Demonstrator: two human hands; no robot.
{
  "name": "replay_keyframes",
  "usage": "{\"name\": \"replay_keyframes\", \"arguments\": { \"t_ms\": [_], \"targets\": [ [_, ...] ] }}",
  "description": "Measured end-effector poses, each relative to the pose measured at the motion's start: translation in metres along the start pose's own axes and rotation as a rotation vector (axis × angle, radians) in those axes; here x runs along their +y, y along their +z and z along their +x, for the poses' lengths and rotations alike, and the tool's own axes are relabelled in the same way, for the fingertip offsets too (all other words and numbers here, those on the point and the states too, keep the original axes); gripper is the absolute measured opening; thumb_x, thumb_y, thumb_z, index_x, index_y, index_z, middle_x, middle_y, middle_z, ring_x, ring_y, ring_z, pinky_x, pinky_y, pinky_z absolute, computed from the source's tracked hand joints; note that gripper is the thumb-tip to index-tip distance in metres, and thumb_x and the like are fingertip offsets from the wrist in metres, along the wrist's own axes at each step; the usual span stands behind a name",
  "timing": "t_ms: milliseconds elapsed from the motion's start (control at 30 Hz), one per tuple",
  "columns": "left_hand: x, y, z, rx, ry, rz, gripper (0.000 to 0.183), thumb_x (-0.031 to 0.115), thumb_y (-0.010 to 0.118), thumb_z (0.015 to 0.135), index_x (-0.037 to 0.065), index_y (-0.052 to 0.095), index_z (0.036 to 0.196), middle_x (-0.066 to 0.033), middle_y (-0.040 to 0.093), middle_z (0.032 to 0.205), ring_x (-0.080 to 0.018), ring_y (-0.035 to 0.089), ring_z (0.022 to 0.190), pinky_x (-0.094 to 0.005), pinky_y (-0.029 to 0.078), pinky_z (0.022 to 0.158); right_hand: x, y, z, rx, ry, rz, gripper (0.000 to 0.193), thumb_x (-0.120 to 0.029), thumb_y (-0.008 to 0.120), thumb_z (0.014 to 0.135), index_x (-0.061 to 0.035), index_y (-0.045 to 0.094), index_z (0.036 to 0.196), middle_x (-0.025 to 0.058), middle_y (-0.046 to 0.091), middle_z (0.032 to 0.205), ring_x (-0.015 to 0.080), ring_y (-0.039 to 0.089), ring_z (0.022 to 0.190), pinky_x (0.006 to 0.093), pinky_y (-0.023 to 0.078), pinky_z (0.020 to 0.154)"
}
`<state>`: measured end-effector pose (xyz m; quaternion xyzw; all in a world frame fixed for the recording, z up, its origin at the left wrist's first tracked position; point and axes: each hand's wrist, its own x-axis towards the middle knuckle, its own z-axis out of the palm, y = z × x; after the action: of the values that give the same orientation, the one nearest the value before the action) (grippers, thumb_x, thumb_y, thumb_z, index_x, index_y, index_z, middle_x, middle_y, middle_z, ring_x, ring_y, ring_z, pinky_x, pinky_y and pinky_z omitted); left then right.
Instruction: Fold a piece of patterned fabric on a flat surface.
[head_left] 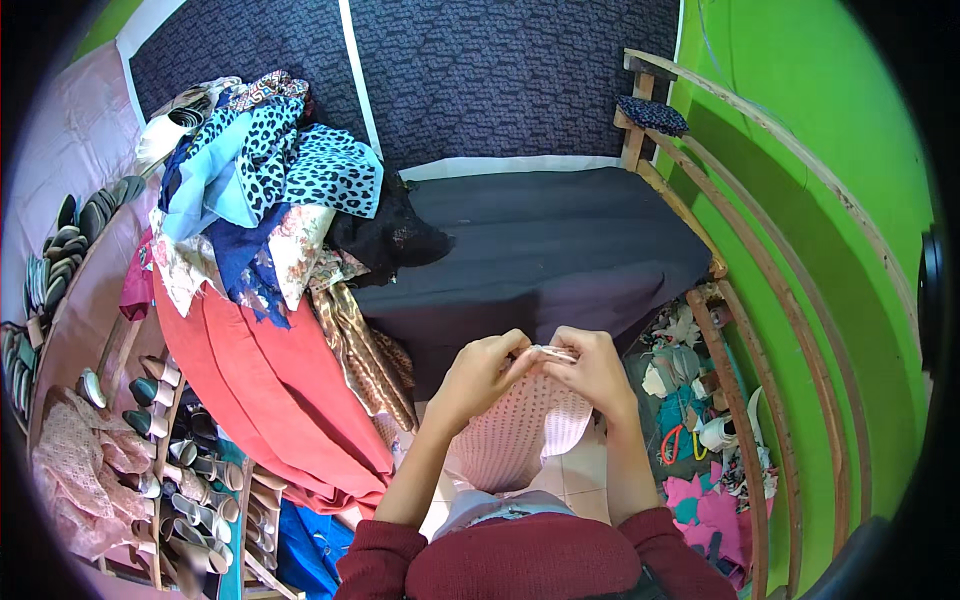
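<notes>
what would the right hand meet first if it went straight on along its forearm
Probably the black cloth draped ahead of the right hand, which pinches the pale dotted cloth; depth is unclear, so the hand might pass above.

Pink dotted cloth (497, 432): thin, matt. Gold patterned cloth (352, 345): satin-like, glossy. Black cover (560, 230): cloth, matt, smooth. Rails (735, 402): bare wood, slightly rough. Green wall (880, 150): smooth, faint sheen.
</notes>
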<state>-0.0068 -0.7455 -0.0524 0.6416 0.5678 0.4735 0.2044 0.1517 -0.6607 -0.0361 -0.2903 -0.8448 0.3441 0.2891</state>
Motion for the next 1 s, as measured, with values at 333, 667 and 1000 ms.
{"name": "replay_keyframes", "arguments": {
  "t_ms": [333, 667, 1000],
  "targets": [
    [-0.009, 0.006, -0.005, -0.149, -0.085, -0.384, 0.025, 0.020, 0.068, 0.082, 0.001, 0.055, 0.092, -0.0010, 0.058, 0.062, -0.0030, 0.048, 0.056, -0.0225, 0.036, 0.048, 0.002, -0.011, -0.003, 0.008, -0.171, 0.194, 0.015, -0.004, 0.073, 0.069, 0.0012, 0.068, 0.082, 0.0055, 0.059, 0.073, 0.0118, 0.056, 0.063, 0.0260, 0.042, 0.055],
    [-0.032, -0.032, -0.017, -0.453, -0.240, -0.514, 0.018, 0.013, 0.077, 0.072, -0.001, 0.065, 0.072, 0.0046, 0.057, 0.062, 0.0002, 0.048, 0.056, -0.0173, 0.035, 0.047, 0.048, -0.066, -0.012, 0.204, -0.192, 0.215, 0.016, 0.007, 0.071, 0.063, 0.0033, 0.065, 0.078, 0.0017, 0.053, 0.066, 0.0081, 0.046, 0.060, 0.0228, 0.033, 0.053],
    [-0.029, -0.053, -0.014, -0.260, -0.218, 0.137, 0.031, 0.025, 0.077, 0.072, -0.002, 0.063, 0.066, -0.0047, 0.047, 0.048, -0.0055, 0.035, 0.048, -0.0261, 0.030, 0.044, 0.081, -0.108, -0.042, 0.120, -0.107, 0.018, 0.023, -0.003, 0.075, 0.064, 0.0016, 0.065, 0.084, 0.0037, 0.058, 0.082, 0.0126, 0.054, 0.078, 0.0250, 0.042, 0.066]
  ]
}}
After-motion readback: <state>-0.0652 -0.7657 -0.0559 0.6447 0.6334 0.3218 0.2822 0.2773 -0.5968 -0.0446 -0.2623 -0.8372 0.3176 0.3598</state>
